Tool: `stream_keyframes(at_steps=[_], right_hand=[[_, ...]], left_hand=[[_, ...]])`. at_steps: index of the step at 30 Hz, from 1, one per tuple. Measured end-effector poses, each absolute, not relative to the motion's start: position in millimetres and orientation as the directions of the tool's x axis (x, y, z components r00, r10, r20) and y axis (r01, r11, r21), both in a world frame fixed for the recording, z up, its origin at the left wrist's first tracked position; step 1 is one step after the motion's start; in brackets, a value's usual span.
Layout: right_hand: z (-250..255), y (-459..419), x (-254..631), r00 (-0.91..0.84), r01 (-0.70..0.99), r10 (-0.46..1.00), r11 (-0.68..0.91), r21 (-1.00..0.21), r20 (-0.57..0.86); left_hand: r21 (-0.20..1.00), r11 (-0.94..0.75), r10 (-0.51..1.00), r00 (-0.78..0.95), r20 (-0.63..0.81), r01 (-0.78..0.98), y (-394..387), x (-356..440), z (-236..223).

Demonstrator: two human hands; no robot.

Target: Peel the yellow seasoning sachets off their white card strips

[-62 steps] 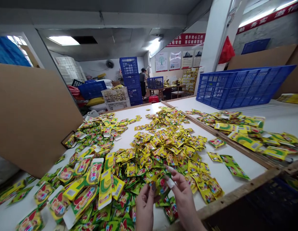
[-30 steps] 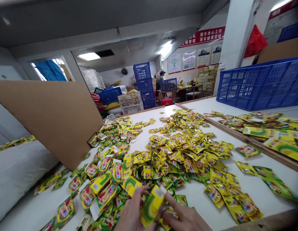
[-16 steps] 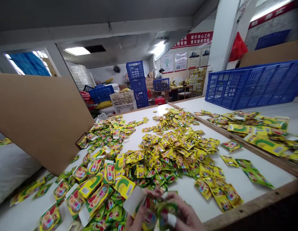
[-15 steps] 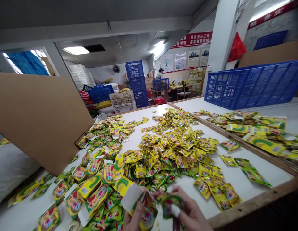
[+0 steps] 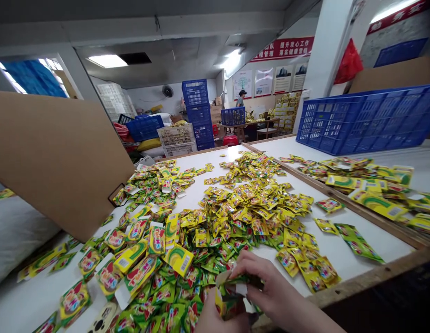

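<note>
My left hand point(image 5: 218, 317), at the bottom of the head view, is wrapped round a small yellow-and-green carton point(image 5: 220, 303) with its pale flap raised. Above and to its right, my right hand point(image 5: 270, 284) has its fingers closed on a green sachet point(image 5: 249, 280) at the carton's open end. My fingers partly cover both, and blur hides how far the sachet is inside. Just beyond lies a heap of green sachets point(image 5: 232, 249) merging into yellow sachets point(image 5: 239, 203). To the left, several printed cartons point(image 5: 141, 275) lie among green sachets.
A wooden strip point(image 5: 326, 189) divides the white table, with more cartons point(image 5: 377, 203) and a blue crate point(image 5: 367, 122) beyond it. A cardboard sheet point(image 5: 62, 162) leans at left. A phone point(image 5: 103, 317) lies near the front edge. Someone point(image 5: 240, 99) is at a far table.
My right hand has brought the sachet left and up against the carton's opening. The carton, in my left hand, has shifted right and turned. The view has tilted slightly.
</note>
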State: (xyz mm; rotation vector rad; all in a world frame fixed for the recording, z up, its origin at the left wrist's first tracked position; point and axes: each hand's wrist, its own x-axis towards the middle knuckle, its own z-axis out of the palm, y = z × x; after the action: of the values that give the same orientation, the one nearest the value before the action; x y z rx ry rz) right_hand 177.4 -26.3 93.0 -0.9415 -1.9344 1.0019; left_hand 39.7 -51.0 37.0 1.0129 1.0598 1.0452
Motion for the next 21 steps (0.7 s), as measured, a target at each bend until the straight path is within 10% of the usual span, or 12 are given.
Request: stream_keyframes(at_steps=[18, 21], right_hand=[[75, -57, 201, -0.542, 0.251, 0.810, 0.411, -0.876, 0.224], [69, -47, 245, -0.267, 0.329, 0.909, 0.398, -0.856, 0.320]], left_hand=[[0.968, 0.161, 0.835, 0.550, -0.029, -0.194, -49, 39, 11], [0.996, 0.062, 0.882, 0.471, -0.025, -0.063, -48, 37, 13]])
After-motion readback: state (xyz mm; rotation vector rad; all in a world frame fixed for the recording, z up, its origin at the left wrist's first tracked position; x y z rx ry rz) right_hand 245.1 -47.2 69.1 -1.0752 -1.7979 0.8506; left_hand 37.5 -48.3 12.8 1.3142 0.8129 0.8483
